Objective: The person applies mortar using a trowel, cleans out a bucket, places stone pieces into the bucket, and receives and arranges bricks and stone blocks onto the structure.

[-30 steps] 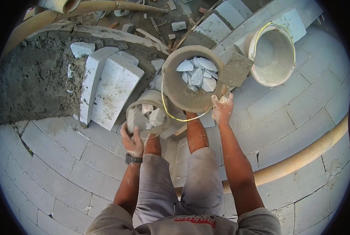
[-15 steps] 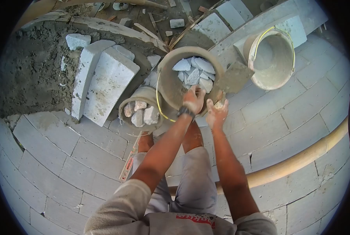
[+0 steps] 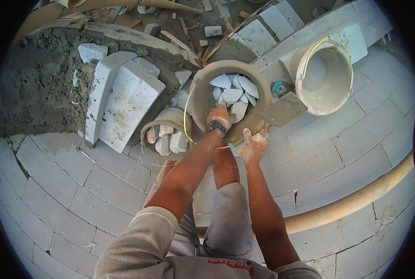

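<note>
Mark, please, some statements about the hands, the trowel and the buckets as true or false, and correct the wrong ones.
1. The left hand reaches into the middle bucket. True.
2. The wristwatch is on the right wrist. False: it is on the left wrist.
3. The right hand holds the trowel. True.
4. The small bucket holds only wet mortar. False: stone chunks are in it.
5. The bamboo pole passes below the right arm. True.
</note>
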Demonstrator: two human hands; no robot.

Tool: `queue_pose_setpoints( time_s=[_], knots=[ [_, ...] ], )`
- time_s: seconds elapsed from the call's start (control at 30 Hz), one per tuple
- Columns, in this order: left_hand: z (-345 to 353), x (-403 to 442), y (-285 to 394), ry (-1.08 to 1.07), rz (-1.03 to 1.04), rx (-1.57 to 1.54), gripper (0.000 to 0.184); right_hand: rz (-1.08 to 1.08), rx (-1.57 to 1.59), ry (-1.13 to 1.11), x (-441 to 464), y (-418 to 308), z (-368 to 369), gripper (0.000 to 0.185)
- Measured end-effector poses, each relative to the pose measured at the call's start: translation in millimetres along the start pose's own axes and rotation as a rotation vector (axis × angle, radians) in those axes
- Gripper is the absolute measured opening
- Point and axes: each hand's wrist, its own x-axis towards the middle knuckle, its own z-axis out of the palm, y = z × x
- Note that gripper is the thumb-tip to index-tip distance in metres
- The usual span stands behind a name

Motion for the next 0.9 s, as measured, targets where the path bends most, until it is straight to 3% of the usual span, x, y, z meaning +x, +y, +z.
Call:
queue_pose_setpoints(
  time_s=[0.13,0.2,0.3,0.4,0.5,0.57,0.7,0.8,0.9],
  knots=[
    [35,6,-10,0.120,0.364,0.346,0.051,0.013,0.011,0.045,-9,-21,10,0.092],
    [40,8,-11,0.104,0.347,0.229,0.054,-0.009,-0.027,0.092,-11,-24,14,0.088],
    [16,15,-2,0.019,0.310,0.192,0.061,0.005,0.219,-0.021,-12,-31,6,0.087],
    [16,20,-8,0.051,0.333,0.273,0.059,-0.066,-0.047,0.027,-8,-12,9,0.087],
    [-19,-20,-19,0.082,0.338,0.033,0.061,0.048,0.183,-0.052,-7,-36,-1,0.088],
    [-63,-84,-31,0.123,0.308,-0.113,0.059,-0.002,0.125,-0.011,1,-21,4,0.087],
    [-93,-182,-139,0.519,0.356,-0.426,0.052,-0.001,0.171,-0.013,3,-12,9,0.085],
    [-78,-221,-217,0.727,0.094,-0.748,0.040,0.003,0.229,-0.045,3,-16,10,0.089],
    [-37,-197,-289,0.737,-0.259,-0.553,0.047,-0.032,0.143,-0.008,1,-13,11,0.091]
  ],
)
